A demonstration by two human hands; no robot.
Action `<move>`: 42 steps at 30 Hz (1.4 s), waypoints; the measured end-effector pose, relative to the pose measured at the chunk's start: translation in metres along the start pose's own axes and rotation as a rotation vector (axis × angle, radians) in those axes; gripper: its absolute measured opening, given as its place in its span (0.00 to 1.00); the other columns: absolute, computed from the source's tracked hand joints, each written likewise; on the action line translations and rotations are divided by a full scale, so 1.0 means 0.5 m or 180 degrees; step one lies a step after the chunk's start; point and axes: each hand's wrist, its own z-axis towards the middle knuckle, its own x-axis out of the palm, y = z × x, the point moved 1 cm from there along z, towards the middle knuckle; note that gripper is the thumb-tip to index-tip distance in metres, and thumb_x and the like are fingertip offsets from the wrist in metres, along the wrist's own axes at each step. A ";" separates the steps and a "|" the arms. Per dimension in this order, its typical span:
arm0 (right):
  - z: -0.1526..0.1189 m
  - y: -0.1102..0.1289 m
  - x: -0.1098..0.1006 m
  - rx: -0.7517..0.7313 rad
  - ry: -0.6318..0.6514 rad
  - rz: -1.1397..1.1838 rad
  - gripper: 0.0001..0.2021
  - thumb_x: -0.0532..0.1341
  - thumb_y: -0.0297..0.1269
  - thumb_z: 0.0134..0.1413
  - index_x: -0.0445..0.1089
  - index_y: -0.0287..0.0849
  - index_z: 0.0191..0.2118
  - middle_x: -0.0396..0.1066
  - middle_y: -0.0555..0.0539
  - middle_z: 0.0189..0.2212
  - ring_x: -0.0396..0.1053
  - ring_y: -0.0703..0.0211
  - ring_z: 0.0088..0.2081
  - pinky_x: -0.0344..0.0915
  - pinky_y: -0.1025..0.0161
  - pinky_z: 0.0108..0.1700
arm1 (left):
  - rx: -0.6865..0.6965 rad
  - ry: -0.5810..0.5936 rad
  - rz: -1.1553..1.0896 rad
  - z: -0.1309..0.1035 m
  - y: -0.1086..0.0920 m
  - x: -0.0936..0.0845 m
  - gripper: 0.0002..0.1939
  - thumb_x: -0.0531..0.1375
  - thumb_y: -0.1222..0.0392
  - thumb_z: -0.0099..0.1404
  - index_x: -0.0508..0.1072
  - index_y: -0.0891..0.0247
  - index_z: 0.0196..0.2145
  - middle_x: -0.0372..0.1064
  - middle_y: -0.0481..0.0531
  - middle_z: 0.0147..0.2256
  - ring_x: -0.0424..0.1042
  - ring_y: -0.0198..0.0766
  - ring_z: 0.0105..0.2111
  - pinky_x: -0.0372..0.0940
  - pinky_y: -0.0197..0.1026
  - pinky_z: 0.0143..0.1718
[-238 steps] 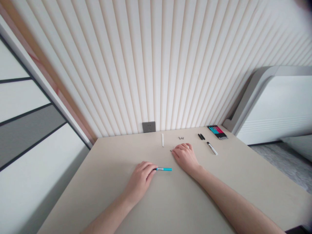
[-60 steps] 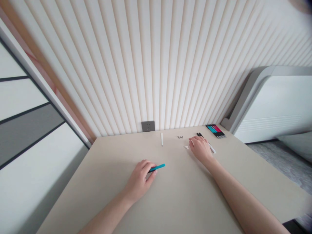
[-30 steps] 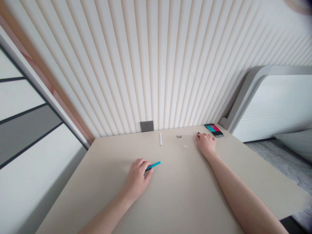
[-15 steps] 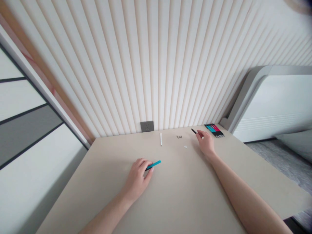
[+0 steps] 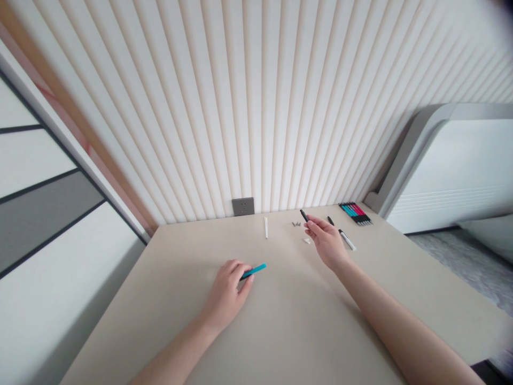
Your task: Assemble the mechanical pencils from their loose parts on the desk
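Observation:
My left hand (image 5: pixel 231 289) rests on the table with its thumb and fingers closed round a blue pen barrel (image 5: pixel 255 270), whose darker end runs under the fingers. My right hand (image 5: pixel 328 243) is raised over the far right of the table and pinches a slim black pen part (image 5: pixel 304 215), its tip pointing up and left. Just behind that hand lie a short black pen part (image 5: pixel 331 221) and a clear-and-black pen part (image 5: pixel 347 240). Small white pieces (image 5: pixel 306 241) and small dark metal-looking pieces (image 5: pixel 296 224) are to its left.
Two thin white sticks (image 5: pixel 266 228) lie near the back edge. At the back right corner is a row of blue, red and black pens (image 5: pixel 356 213). A dark wall socket (image 5: pixel 243 206) sits above the table (image 5: pixel 304 326); a bed headboard (image 5: pixel 457 160) stands to the right.
My right hand has moved left and slightly closer with the black pen part, uncovering the black and clear pen parts behind it. My left hand stays in place.

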 end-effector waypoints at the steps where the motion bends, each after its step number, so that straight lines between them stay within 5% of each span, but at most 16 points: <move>1: -0.001 0.000 0.001 0.0015 0.0000 0.0070 0.17 0.70 0.46 0.44 0.76 0.45 0.40 0.74 0.48 0.32 0.72 0.59 0.36 0.68 0.61 0.40 | -0.0013 0.0007 0.0000 0.000 0.000 0.000 0.05 0.54 0.61 0.69 0.70 0.59 0.40 0.69 0.53 0.38 0.68 0.43 0.41 0.64 0.48 0.44; 9: 0.000 0.012 -0.008 0.0172 -0.0058 0.0170 0.18 0.69 0.47 0.44 0.74 0.46 0.41 0.74 0.45 0.43 0.70 0.60 0.34 0.67 0.65 0.32 | -0.0009 0.0019 -0.0016 0.001 -0.003 -0.003 0.05 0.54 0.61 0.68 0.70 0.59 0.39 0.70 0.53 0.37 0.68 0.43 0.40 0.65 0.48 0.43; 23: -0.008 0.017 0.000 0.0117 -0.0032 0.0035 0.18 0.70 0.46 0.43 0.76 0.42 0.40 0.67 0.51 0.26 0.64 0.64 0.27 0.62 0.66 0.27 | -0.0005 0.0067 0.0023 -0.001 0.000 -0.001 0.06 0.55 0.63 0.67 0.72 0.58 0.40 0.69 0.52 0.38 0.69 0.43 0.41 0.65 0.48 0.44; 33: -0.003 0.015 -0.004 0.0041 -0.0150 0.0069 0.19 0.66 0.53 0.47 0.74 0.43 0.38 0.75 0.46 0.37 0.69 0.63 0.29 0.63 0.66 0.27 | -0.0004 0.0083 0.0092 -0.001 0.003 0.000 0.07 0.55 0.63 0.67 0.73 0.58 0.39 0.69 0.53 0.38 0.69 0.44 0.41 0.65 0.48 0.44; 42: -0.003 0.016 -0.006 0.0105 -0.0242 0.0132 0.19 0.68 0.52 0.46 0.75 0.42 0.38 0.75 0.46 0.34 0.70 0.63 0.29 0.64 0.68 0.27 | 0.0001 0.0069 0.0096 -0.001 0.005 0.003 0.07 0.57 0.64 0.65 0.74 0.58 0.38 0.69 0.52 0.38 0.69 0.44 0.42 0.66 0.49 0.46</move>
